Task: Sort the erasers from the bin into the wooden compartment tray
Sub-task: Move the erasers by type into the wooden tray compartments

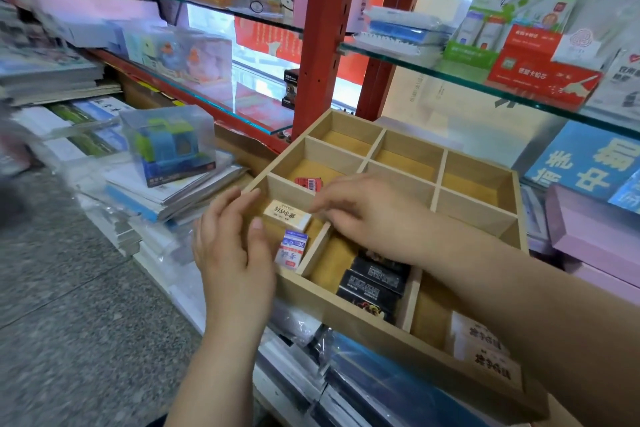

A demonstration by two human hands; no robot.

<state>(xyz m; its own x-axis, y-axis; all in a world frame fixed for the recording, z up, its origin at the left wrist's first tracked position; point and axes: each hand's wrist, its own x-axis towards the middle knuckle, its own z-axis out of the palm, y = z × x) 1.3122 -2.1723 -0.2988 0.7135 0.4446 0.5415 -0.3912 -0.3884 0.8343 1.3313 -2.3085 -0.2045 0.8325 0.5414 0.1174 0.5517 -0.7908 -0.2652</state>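
The wooden compartment tray (367, 322) rests on stacked stationery. Its near-left compartment holds a cream eraser (285, 215) lying tilted and a blue-and-white eraser (292, 248). My right hand (360, 215) reaches over the tray and pinches the cream eraser's right end with its fingertips. At the tray's left wall my left hand (232, 250) is held with relaxed fingers, its thumb close to the cream eraser's left end. A red eraser (308, 183) lies one compartment back. Black erasers (374, 284) fill the near-middle compartment, and white erasers (481, 345) the near-right one. No bin is in view.
Glass shelves (450, 74) on red uprights (322, 45) hang just above and behind the tray. A clear plastic box (169, 146) sits on piles of books to the left. Pink boxes (595, 236) lie to the right. The grey stone floor (69, 288) runs along the left.
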